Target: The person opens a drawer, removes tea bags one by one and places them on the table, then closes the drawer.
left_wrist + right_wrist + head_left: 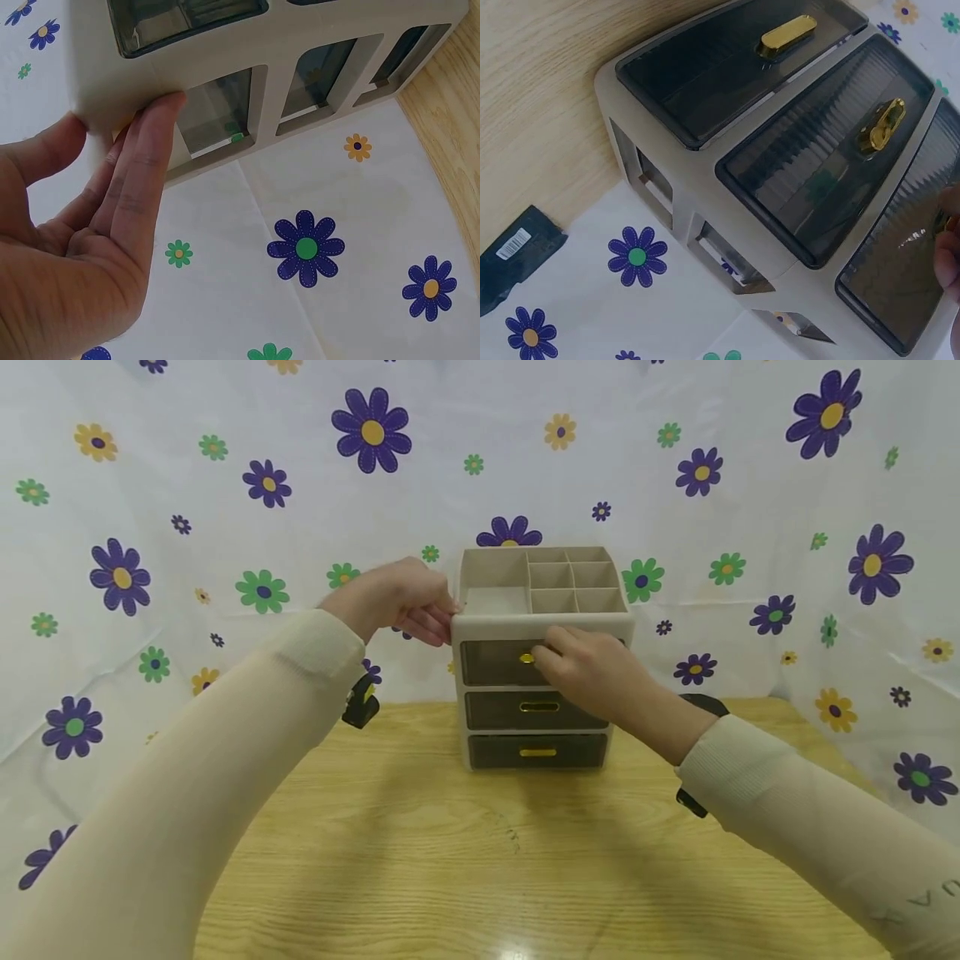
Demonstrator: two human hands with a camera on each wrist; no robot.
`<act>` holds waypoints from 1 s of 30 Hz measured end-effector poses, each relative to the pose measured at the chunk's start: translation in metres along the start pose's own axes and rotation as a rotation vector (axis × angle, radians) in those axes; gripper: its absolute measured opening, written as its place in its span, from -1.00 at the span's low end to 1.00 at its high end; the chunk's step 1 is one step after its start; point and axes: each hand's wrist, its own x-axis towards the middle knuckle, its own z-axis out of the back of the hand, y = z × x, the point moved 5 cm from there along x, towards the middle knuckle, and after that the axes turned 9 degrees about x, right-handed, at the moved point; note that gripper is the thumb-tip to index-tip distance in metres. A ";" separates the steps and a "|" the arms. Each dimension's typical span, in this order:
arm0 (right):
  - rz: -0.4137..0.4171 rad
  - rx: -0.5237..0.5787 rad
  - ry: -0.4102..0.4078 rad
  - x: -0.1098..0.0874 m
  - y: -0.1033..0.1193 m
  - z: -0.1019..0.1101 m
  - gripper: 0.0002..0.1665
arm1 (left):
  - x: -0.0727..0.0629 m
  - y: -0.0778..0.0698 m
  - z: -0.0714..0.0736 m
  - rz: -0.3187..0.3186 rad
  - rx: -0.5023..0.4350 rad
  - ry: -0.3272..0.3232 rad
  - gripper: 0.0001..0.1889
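A cream desktop drawer organizer (542,626) stands on the table, with three dark see-through drawers and a divided top tray. My left hand (411,602) holds its upper left corner. In the left wrist view, the thumb is at the top edge and the long fingers (142,161) lie along the side frame. At the front, my right hand (592,664) pinches the gold handle (527,658) of the top drawer (491,664), covering part of it. The middle drawer (825,150) and bottom drawer (705,82) sit flush in the frame, each with a gold handle.
The organizer stands near the back of a wooden table (450,860). Behind it hangs a white cloth (450,502) printed with flowers. A dark packet with a barcode label (521,255) lies beside the organizer in the right wrist view. Open slots line the organizer's sides.
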 end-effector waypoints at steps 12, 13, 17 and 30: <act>-0.004 -0.025 0.000 0.002 -0.002 -0.005 -0.92 | 0.000 0.002 0.002 -0.002 0.004 0.017 -0.69; -0.015 -0.017 0.002 0.001 -0.002 -0.005 -0.91 | 0.000 0.002 0.002 -0.003 0.005 0.015 -0.69; -0.074 0.041 0.001 -0.004 -0.001 -0.003 -0.85 | 0.001 0.003 0.000 0.000 -0.001 0.012 -0.71; 0.013 0.026 0.018 -0.020 0.026 -0.009 -0.89 | 0.002 0.000 -0.001 -0.008 0.022 0.010 -0.70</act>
